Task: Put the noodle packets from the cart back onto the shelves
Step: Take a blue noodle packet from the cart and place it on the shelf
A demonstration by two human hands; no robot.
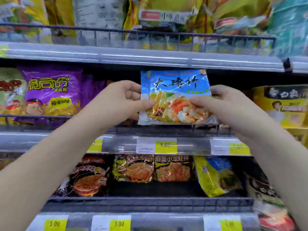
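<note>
Supermarket shelving (150, 59) fills the view in three tiers, each fronted by a wire rail. Purple packets (51, 90) stand at the middle tier's left and a yellow packet (283, 105) at its right. Between them, in front of the dark gap, a blue noodle packet (175, 85) is held upright, printed face toward the camera, its long axis running along the shelf. The left hand (123, 99) pinches its left edge, the right hand (221, 104) its right. Yellow price tags (165, 145) line the shelf edge below.

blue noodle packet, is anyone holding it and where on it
Yes, both hands hold the blue noodle packet: the left hand pinches its left edge, the right hand its right edge.
</note>
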